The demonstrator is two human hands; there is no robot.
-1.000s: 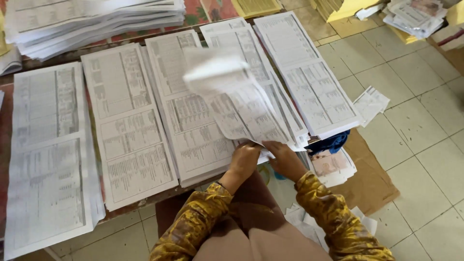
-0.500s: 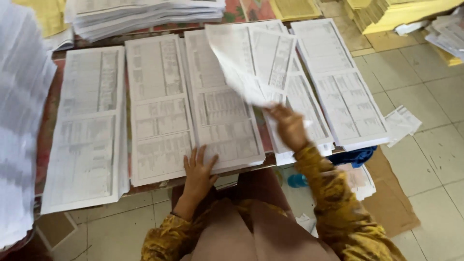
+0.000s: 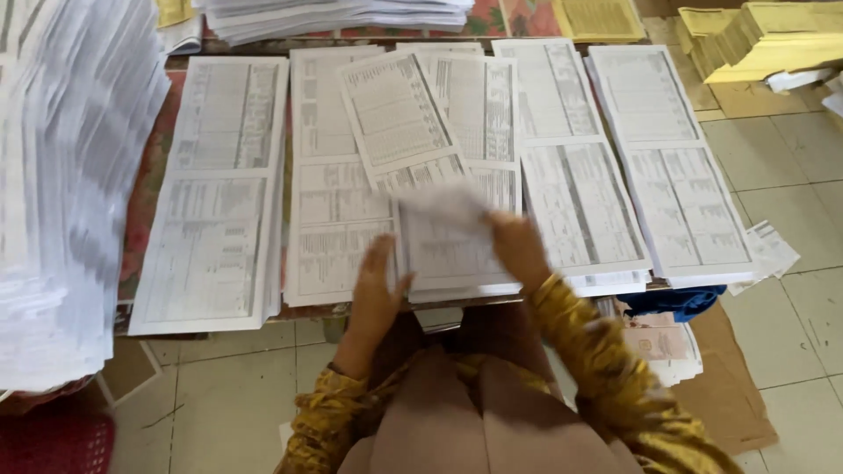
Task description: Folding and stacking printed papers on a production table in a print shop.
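Your right hand (image 3: 520, 250) pinched a blurred printed sheet (image 3: 399, 118) by its near edge, the page lying tilted over the middle stacks of printed sheets (image 3: 334, 228) on the low table (image 3: 145, 206). Your left hand (image 3: 376, 294) lay open, fingers spread, flat on the stack just beside it.

floor: pale square tiles (image 3: 790, 149), dark grout; w/ flat brown cardboard (image 3: 729, 386) lying on it, right of table
table: low, patterned red cloth (image 3: 140, 202) showing at left edge
red plastic stool (image 3: 53, 443): below table's left end, bottom-left corner
yellow paper stacks (image 3: 764, 39): on floor, upper right of table
light: even, soft, no hard shadows
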